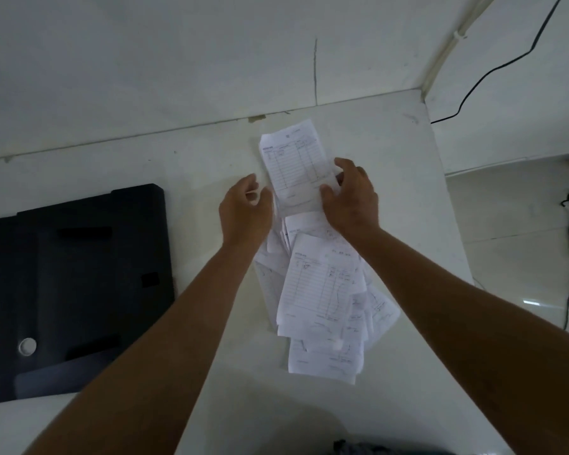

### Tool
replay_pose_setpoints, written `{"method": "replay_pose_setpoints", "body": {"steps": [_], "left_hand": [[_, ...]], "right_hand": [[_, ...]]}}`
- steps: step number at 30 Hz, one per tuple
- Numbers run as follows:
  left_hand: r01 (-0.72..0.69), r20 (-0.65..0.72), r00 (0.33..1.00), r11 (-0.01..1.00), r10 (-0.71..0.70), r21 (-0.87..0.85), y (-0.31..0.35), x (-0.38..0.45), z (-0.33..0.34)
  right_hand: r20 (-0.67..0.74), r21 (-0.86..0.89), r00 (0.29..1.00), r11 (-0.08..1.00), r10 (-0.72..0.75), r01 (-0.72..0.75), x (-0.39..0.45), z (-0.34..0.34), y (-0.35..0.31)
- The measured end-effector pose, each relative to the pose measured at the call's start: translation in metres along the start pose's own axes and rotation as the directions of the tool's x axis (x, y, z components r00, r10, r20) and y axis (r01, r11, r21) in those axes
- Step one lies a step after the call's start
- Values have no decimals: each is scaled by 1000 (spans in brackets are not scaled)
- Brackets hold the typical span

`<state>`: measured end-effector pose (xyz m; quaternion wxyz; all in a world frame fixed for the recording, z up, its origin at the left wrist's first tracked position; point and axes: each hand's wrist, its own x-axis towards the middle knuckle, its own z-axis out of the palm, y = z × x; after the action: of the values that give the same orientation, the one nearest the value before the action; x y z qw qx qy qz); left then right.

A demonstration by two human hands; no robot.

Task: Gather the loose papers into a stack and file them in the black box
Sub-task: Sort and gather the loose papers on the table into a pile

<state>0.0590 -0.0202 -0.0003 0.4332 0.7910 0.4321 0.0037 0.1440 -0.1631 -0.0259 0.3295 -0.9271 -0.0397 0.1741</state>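
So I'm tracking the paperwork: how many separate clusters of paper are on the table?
2. A small bunch at the far side, gripped by the right hand; a loose, overlapping pile nearer, between the forearms. Sheets underneath are hidden, so individual papers can't be counted.

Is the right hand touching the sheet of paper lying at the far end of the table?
Touching. In the head view the right hand pinches the near right corner of the far sheet, fingers overlapping its edge.

A small stack of printed forms [294, 169] sits pinched in the right fingers [329, 192]; loose papers [322, 300] sprawl below them; the black box [73, 290] lies flat, left of the left fingers [248, 188]
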Motion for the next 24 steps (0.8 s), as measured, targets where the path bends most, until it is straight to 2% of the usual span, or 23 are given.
{"method": "replay_pose_setpoints", "body": {"steps": [3,5,9,11,13,15,17,22,24], "left_hand": [[41,-140,990,993,-26,107,-26,-35,-12],[67,-158,986,989,-46,133,-42,-69,-11],[93,-110,990,992,-83,81,-54,-109,5],[81,-70,994,996,-79,22,-51,-113,13],[81,-66,994,997,-82,-13,-48,-115,15],[138,-107,984,990,-139,-16,-51,-119,10],[193,-111,976,981,-189,30,-56,-129,5],[108,49,993,994,-108,-13,-50,-154,15],[129,35,991,991,-128,-36,-45,-153,16]], "right_hand": [[-63,-38,998,999,5,-7,-15,-11,17],[-91,-80,996,997,5,-12,-30,-16,30],[-76,-53,997,998,21,-25,-61,-14,52],[-14,26,1000,1000,15,-14,-72,-11,52],[-50,91,997,994,58,-53,-83,-13,52],[-142,35,976,987,163,-160,-97,-20,57],[-159,-42,958,968,237,-247,-119,-23,68],[-67,-117,988,982,140,-147,-169,9,66],[-79,-117,984,979,160,-168,-168,15,59]]}}
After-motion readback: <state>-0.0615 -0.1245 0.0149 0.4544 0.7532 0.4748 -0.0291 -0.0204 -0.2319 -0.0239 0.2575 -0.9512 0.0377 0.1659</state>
